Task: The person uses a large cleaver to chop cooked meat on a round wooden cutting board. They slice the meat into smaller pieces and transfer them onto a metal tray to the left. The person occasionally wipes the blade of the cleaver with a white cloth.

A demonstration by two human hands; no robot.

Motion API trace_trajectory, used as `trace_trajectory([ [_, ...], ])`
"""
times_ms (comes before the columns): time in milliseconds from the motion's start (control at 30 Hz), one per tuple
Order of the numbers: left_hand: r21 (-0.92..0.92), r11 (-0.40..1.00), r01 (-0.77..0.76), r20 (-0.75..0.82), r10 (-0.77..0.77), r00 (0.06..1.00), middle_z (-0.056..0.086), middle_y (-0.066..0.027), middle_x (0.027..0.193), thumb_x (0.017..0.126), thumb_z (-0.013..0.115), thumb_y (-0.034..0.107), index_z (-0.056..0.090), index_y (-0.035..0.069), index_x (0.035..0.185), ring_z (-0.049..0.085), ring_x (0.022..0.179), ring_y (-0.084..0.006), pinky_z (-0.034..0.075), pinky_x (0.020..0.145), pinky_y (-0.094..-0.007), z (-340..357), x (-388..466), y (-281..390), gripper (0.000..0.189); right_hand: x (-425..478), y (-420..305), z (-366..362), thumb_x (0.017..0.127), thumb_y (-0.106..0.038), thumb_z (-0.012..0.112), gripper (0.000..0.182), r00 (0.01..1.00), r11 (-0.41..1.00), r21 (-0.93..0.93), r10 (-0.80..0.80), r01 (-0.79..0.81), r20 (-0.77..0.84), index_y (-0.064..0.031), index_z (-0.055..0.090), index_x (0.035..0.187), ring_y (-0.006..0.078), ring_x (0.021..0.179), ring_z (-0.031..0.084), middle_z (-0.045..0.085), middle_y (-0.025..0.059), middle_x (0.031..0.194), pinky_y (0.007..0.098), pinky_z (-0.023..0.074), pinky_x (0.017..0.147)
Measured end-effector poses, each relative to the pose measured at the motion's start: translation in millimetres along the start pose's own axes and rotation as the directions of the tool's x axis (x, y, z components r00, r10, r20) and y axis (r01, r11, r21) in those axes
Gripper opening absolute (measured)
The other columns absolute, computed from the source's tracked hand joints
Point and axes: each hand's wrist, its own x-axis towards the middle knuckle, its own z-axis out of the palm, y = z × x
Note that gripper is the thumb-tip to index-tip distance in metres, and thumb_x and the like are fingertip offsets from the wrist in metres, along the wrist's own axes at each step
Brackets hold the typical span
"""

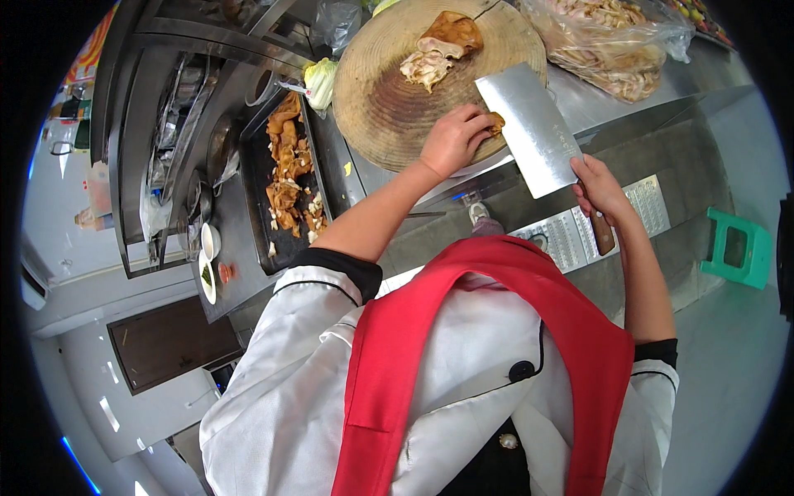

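Observation:
My right hand grips the wooden handle of a broad steel cleaver, whose blade reaches over the near right edge of a round wooden chopping block. Against the blade's edge side, my left hand holds a small brown piece of cooked meat with its fingertips. Farther back on the block lie a browned piece of meat and a paler, ragged piece, touching each other. My fingers partly hide the small piece.
A black tray with browned meat pieces lies left of the block, near a wrapped cabbage. Clear plastic bags of sliced meat rest at the right. White bowls stand far left. A green stool is on the floor at right.

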Motion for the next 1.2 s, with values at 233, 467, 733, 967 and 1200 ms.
trace_trajectory([
  [233, 0.044, 0.999, -0.029, -0.002, 0.029, 1.0, 0.061, -0.0122, 0.092, 0.079, 0.07, 0.008, 0.063, 0.004, 0.088, 0.06, 0.086, -0.0339, 0.05, 0.074, -0.0411, 3, 2, 0, 0.012, -1, -13, 3, 0.103, -0.034, 0.046, 0.028, 1.0, 0.999, -0.051, -0.014, 0.014, 0.001, -0.0089, 0.047, 0.091, 0.0079, 0.038, 0.037, 0.043, -0.0017, 0.059, 0.026, 0.0325, 0.036],
  [467, 0.021, 0.999, -0.035, -0.035, 0.036, 0.999, 0.059, -0.0122, 0.087, 0.078, 0.07, 0.007, 0.062, 0.004, 0.086, 0.059, 0.082, -0.0342, 0.049, 0.072, -0.0414, 5, 1, 0, 0.012, -19, -9, -5, 0.104, -0.032, 0.045, 0.027, 1.0, 0.998, -0.063, 0.009, -0.008, 0.023, -0.0076, 0.048, 0.093, 0.0078, 0.036, 0.035, 0.043, -0.0017, 0.058, 0.0257, 0.0315, 0.034],
  [733, 0.011, 1.0, -0.029, -0.059, 0.029, 0.998, 0.058, -0.0125, 0.085, 0.077, 0.07, 0.006, 0.062, 0.004, 0.085, 0.059, 0.082, -0.0341, 0.049, 0.071, -0.0412, 5, 3, 4, 0.012, 2, -14, 10, 0.104, -0.033, 0.044, 0.028, 1.0, 1.0, -0.008, -0.004, 0.004, 0.018, -0.0078, 0.047, 0.093, 0.0083, 0.038, 0.036, 0.042, -0.0018, 0.058, 0.0264, 0.0334, 0.035],
  [967, 0.005, 1.0, 0.01, -0.078, -0.009, 0.997, 0.059, -0.0126, 0.086, 0.077, 0.07, 0.006, 0.061, 0.003, 0.083, 0.059, 0.081, -0.0341, 0.05, 0.071, -0.0414, 5, 4, 3, 0.012, -14, -3, 14, 0.104, -0.031, 0.043, 0.026, 0.998, 0.997, -0.067, -0.043, 0.041, -0.039, -0.0091, 0.046, 0.089, 0.0079, 0.036, 0.034, 0.042, -0.0017, 0.057, 0.0256, 0.0312, 0.034],
  [1200, -0.011, 1.0, 0.006, -0.097, -0.007, 0.995, 0.06, -0.0123, 0.086, 0.077, 0.071, 0.006, 0.061, 0.004, 0.083, 0.061, 0.08, -0.0337, 0.05, 0.069, -0.0414, 8, 1, 5, 0.012, 0, -5, 25, 0.103, -0.031, 0.045, 0.026, 0.994, 0.995, -0.083, -0.064, 0.056, -0.085, -0.0078, 0.047, 0.09, 0.0085, 0.036, 0.035, 0.042, -0.0009, 0.056, 0.0262, 0.0313, 0.033],
])
